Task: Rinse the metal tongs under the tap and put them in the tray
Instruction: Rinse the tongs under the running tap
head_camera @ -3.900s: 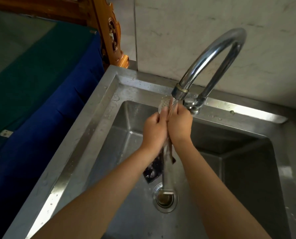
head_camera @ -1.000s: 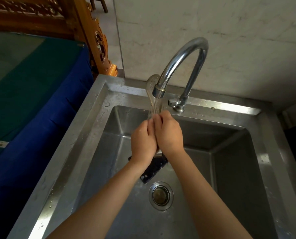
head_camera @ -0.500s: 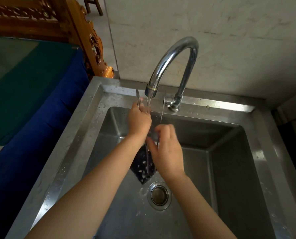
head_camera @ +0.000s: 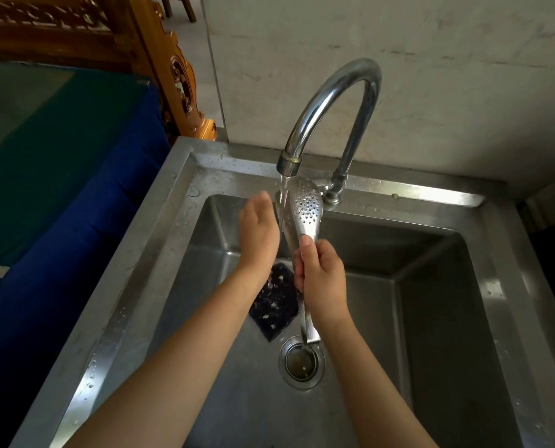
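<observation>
From my remote station I note, nearest the camera, two bare forearms reaching in over the front edge of the steel sink [head_camera: 130, 286]. On the basin floor, toward the front, sits the round drain [head_camera: 302, 363]. Just behind it and to its left lies a dark pad [head_camera: 274, 305] flecked with pale bits. Above the drain, the right hand [head_camera: 323, 276] is wrapped round the shank of the metal tongs [head_camera: 305, 208], fingers curled and thumb laid up along the neck. The hinge end hangs just over the drain, and the perforated head points up toward the back edge of the sink. The two arms of the tongs lie close together (the rear one is mostly hidden behind the front one). The left hand [head_camera: 258, 231] stands just to the left of the head, fingers straight and together, palm turned toward the tongs and holding nothing; I cannot tell whether it touches the metal. Water [head_camera: 284, 192] runs from the spout of the curved tap [head_camera: 331, 101], mounted on the back rim, and falls between that palm and the tongs head. Droplets dot the rim. Behind the sink rises a pale wall [head_camera: 447, 76]. Beyond the sink's left edge are a blue covering [head_camera: 59, 221] and a carved wooden frame [head_camera: 179, 76].
</observation>
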Motion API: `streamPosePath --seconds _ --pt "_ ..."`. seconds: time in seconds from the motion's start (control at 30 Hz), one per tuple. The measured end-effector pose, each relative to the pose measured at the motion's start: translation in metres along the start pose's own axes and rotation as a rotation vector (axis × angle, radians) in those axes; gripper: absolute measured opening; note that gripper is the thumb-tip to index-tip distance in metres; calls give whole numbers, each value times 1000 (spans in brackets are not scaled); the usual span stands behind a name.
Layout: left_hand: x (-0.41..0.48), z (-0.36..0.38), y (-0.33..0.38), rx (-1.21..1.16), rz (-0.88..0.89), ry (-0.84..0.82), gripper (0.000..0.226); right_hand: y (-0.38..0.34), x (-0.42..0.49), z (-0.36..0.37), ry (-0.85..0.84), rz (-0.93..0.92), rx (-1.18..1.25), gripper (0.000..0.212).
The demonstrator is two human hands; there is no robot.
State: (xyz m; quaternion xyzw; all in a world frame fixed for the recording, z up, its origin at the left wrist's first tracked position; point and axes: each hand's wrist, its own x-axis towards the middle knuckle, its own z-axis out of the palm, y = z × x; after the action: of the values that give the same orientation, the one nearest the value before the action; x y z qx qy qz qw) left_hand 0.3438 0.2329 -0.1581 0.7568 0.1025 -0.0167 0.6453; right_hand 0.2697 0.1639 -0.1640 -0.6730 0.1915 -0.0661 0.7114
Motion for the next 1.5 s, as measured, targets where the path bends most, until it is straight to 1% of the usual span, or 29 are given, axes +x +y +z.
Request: streamPosePath --seconds 0.03,0.07,0.1,0.17,0.2,0.23,0.3,0.37,0.4,0.47,0.6,0.7,0.77,0.87,0.93,1.03,1.07,1.13,1.17,1.23,1.3,1.4,1.5 --pt "-1 -5 1 13 107 49 37 2 0 0 7 1 -9 29" --pt "-3 -7 2 -7 172 39 32 3 0 1 6 -1 -18 30" --pt "-6 -8 4 -41 188 -24 26 4 0 2 -3 -3 -26 30" --pt "-12 -6 7 -108 130 -193 14 5 -1 5 -28 -13 -44 31" --pt "-12 -4 8 -137 94 -232 8 5 -1 6 -39 -19 -54 31" --pt "-12 -3 9 -147 75 -228 7 5 -1 8 -48 -25 -57 31" --pt "-10 -3 9 -167 56 -174 14 5 -1 8 -60 -55 -69 30" --pt "-8 -3 7 -218 -10 -132 28 4 0 8 -62 -103 -127 32" --pt "-8 -3 7 -235 -45 -122 36 4 0 8 -62 -120 -151 33" --pt "-8 -3 10 -225 -76 -120 43 4 -1 9 -54 -123 -161 36" --pt "-6 -3 17 -219 -45 -103 36 8 -4 7 24 -138 -213 37" --pt "-2 -8 17 -286 -80 -114 21 10 -4 3 49 -177 -291 38" --pt "-1 -14 15 -379 -153 -173 13 10 -2 2 65 -177 -312 39" --pt "-3 -22 9 -489 -240 -348 11 10 -1 0 88 -154 -310 39" --pt "-6 -25 7 -485 -291 -445 11 12 -2 -2 86 -140 -311 39" --pt "-6 -29 8 -400 -352 -515 6 17 -8 -3 78 -105 -339 41" --pt "-5 -29 9 -387 -365 -520 6 18 -10 -4 78 -99 -355 42" --pt "-3 -30 12 -395 -372 -501 15 20 -12 -5 87 -96 -378 42" --pt "-2 -30 13 -411 -369 -478 20 21 -13 -5 91 -97 -387 42" --pt "-1 -31 16 -451 -354 -421 24 22 -15 -4 92 -115 -416 43" --pt "1 -33 18 -502 -336 -361 23 23 -16 -5 94 -150 -440 41" --pt "2 -35 15 -566 -316 -293 21 27 -15 -7 82 -187 -425 31" --pt "-9 -28 11 -542 -312 -302 10 25 -10 -6 80 -197 -404 30"
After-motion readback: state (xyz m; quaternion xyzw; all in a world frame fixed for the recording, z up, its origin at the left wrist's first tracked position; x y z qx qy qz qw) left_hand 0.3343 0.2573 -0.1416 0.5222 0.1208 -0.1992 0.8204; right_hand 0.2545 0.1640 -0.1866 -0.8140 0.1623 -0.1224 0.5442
